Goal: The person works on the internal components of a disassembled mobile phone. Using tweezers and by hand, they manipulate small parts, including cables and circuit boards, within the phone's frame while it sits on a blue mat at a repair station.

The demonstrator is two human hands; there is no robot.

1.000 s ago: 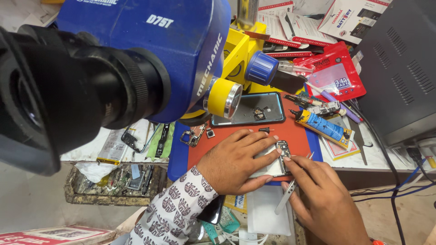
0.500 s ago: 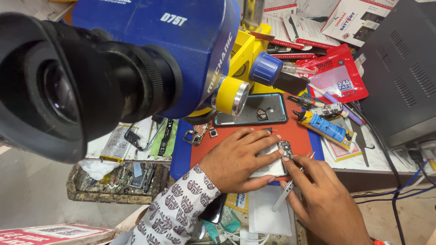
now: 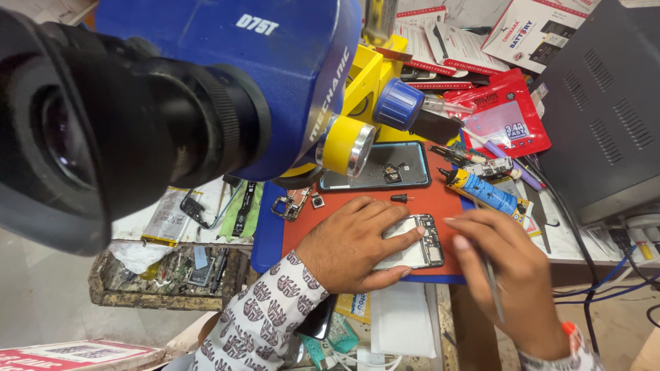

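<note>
An opened phone (image 3: 421, 249), its back off and its circuit board showing, lies on a red work mat (image 3: 426, 203). My left hand (image 3: 350, 244) lies over its left part, fingers on top and thumb under the near edge, gripping it. My right hand (image 3: 512, 275) is just to the right of the phone, fingertips close to its edge. It pinches a thin metal tool (image 3: 492, 288) whose shaft runs back under the palm; the tip is hidden.
A big blue and yellow microscope (image 3: 206, 96) fills the upper left. Behind the hands lie a phone back cover (image 3: 375, 166), a small screw bit (image 3: 399, 198), a blue tube (image 3: 485, 191) and red packets (image 3: 509, 124). A grey box (image 3: 605, 117) stands at right, a parts tray (image 3: 165, 275) at left.
The view has shifted, so the microscope looms larger. Both hands stay at the phone; my right hand has turned so the tool lies back under the palm.
</note>
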